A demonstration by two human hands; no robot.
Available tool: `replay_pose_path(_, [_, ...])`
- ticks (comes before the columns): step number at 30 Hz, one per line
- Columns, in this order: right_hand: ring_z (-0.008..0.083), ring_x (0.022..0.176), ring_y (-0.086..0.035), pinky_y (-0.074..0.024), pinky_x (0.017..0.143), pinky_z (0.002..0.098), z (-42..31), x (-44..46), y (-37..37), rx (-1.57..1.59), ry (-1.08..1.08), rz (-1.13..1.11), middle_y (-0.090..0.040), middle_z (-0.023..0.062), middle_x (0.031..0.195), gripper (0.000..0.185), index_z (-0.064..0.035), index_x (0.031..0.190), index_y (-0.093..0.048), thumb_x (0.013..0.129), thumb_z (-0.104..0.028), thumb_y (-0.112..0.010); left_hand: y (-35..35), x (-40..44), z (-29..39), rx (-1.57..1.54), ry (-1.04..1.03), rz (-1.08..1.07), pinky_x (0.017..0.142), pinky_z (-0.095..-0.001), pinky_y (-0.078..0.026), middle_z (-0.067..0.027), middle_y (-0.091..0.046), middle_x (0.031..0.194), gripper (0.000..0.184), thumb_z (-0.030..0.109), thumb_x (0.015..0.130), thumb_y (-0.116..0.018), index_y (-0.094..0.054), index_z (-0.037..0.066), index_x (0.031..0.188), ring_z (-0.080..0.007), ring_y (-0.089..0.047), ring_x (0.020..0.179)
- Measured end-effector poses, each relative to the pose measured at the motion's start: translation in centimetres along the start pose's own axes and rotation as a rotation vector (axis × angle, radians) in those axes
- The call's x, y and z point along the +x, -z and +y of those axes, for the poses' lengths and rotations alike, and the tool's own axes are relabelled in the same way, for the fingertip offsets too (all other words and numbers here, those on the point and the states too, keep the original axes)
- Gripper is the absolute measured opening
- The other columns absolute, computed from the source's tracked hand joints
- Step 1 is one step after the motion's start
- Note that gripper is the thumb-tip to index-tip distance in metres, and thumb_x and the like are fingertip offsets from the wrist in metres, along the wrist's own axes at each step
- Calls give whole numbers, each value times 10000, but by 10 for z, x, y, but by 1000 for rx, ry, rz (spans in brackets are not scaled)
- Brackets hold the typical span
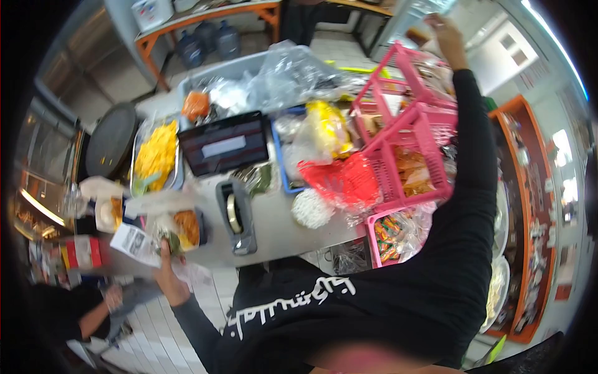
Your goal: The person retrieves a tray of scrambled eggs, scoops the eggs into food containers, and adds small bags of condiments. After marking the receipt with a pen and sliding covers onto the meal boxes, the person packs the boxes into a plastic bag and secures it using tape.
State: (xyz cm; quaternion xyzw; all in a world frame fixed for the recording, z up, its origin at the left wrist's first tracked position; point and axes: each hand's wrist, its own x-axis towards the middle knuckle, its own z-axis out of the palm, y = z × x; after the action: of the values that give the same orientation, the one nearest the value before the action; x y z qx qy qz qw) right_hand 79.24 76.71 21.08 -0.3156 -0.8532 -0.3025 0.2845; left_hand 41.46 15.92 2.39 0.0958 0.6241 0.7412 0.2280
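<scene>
My left hand (169, 274) is at the table's near left edge, fingers closed around a clear plastic packet (169, 242) with something dark green inside. A white printed slip (133, 244) lies against that hand. Just beyond it is a food box (200, 228) with a golden-brown piece of food (186, 227). Far to the upper right, my right hand (446, 38) is stretched over the upper pink basket (392, 68), fingers bent beside a brownish item (420, 37). Whatever those fingers grip is too small to make out.
A tray of yellow food (157, 153), a tablet (224, 144) and a tape dispenser (237, 218) stand on the metal table (280, 234). A red plastic bag (344, 182) and a lower pink basket of sachets (380, 240) are to the right. Another person's hand (113, 298) shows lower left.
</scene>
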Motion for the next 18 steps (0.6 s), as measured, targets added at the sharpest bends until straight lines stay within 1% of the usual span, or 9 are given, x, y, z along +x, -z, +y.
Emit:
replay_pose_path(1, [205,1025,-604,-455,909,302,-1,9,9,146,136,82,-639,62,1094,226,-79,1061,-645,907,-145,-493,6,4,2,47,-12,30,543,-240,-401,-29,-590,940,317,213,859,-657,-550,46,1107,-98,-534,752])
replay_pose_path(2, [173,1051,-598,-454,906,312,-14,20,17,458,154,63,-650,41,1084,217,-88,1066,-657,926,-161,-508,17,8,3,99,-19,76,555,-242,-404,-23,-589,941,316,219,854,-665,-558,47,1095,-95,-533,766])
replay_pose_path(3, [178,985,-628,-479,843,285,-67,29,51,462,11,43,-653,27,1081,256,-146,1111,-642,894,-132,-507,26,15,1,125,-34,145,566,-242,-409,-19,-591,934,311,226,841,-682,-574,48,1072,-92,-532,743])
replay_pose_path(4, [150,976,-639,-473,843,266,-105,36,71,511,47,39,-675,36,1019,238,-155,1113,-645,927,-150,-497,43,23,-4,156,-24,151,565,-236,-409,-12,-594,921,313,224,835,-691,-581,46,1068,-86,-530,720])
replay_pose_path(6, [122,936,-640,-478,807,240,-181,40,108,565,21,-59,-678,36,985,222,-131,1110,-637,916,-128,-530,56,30,-1,214,-39,160,557,-227,-408,-10,-603,889,306,223,833,-698,-592,36,1051,-75,-527,702])
replay_pose_path(9, [108,877,-640,-482,778,237,-279,32,124,985,59,-198,-679,45,946,182,-93,1070,-628,901,-108,-562,83,37,-11,391,-3,161,527,-217,-424,-21,-619,868,340,222,831,-701,-599,8,1074,-77,-542,667])
replay_pose_path(11, [98,806,-634,-490,736,243,-343,22,127,1260,79,-417,-670,46,891,139,-62,1011,-613,875,-89,-604,96,40,-25,451,-23,119,522,-211,-430,-30,-625,865,349,223,837,-691,-598,-3,1088,-78,-549,661])
replay_pose_path(13, [112,747,-629,-498,692,261,-407,10,141,1359,115,-552,-660,48,840,110,-51,958,-597,859,-92,-624,102,44,-35,480,-46,100,517,-211,-441,-39,-631,865,351,222,844,-680,-599,-8,1096,-82,-554,658])
replay_pose_path(18, [312,705,-634,-489,610,358,-532,-18,132,1502,399,-619,-625,130,725,86,-48,923,-518,865,-82,-571,120,58,-35,528,-143,188,497,-242,-480,-70,-640,870,328,198,857,-650,-598,-3,1110,-120,-579,663])
